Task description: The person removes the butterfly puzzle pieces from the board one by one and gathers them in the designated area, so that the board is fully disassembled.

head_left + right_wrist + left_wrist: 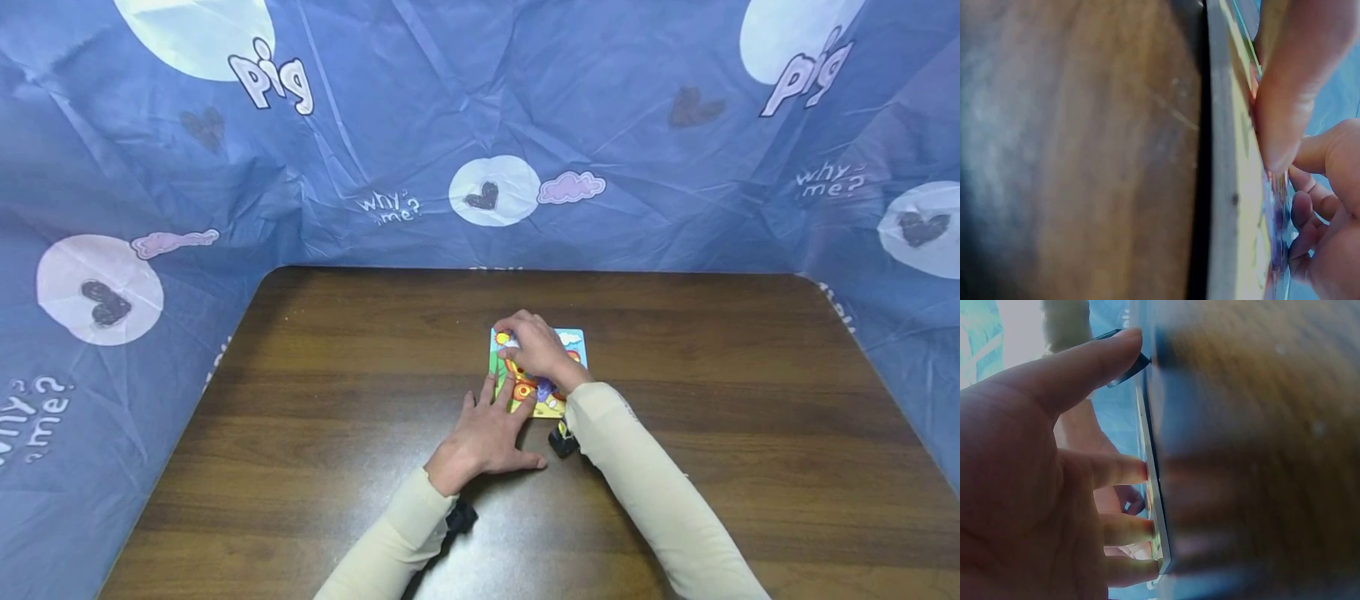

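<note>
A thin, colourful picture puzzle board (572,337) lies flat on the table, with a sun, a cloud and orange and purple shapes on its face. My left hand (487,435) rests with spread fingers on its near left part; the thumb points right over bare wood. In the left wrist view, the fingertips press on the board's edge (1161,534). Over the board's far left part is my right hand (534,346), thumb and fingers bent down to its face. The right wrist view has the bent fingers (1319,240) close over the board; I cannot tell whether they pinch a piece.
The brown wood-grain table (337,358) extends around the board. A blue printed cloth (390,167) hangs behind and on both sides. Small black devices sit under both wrists, one (562,438) at the board's near right corner.
</note>
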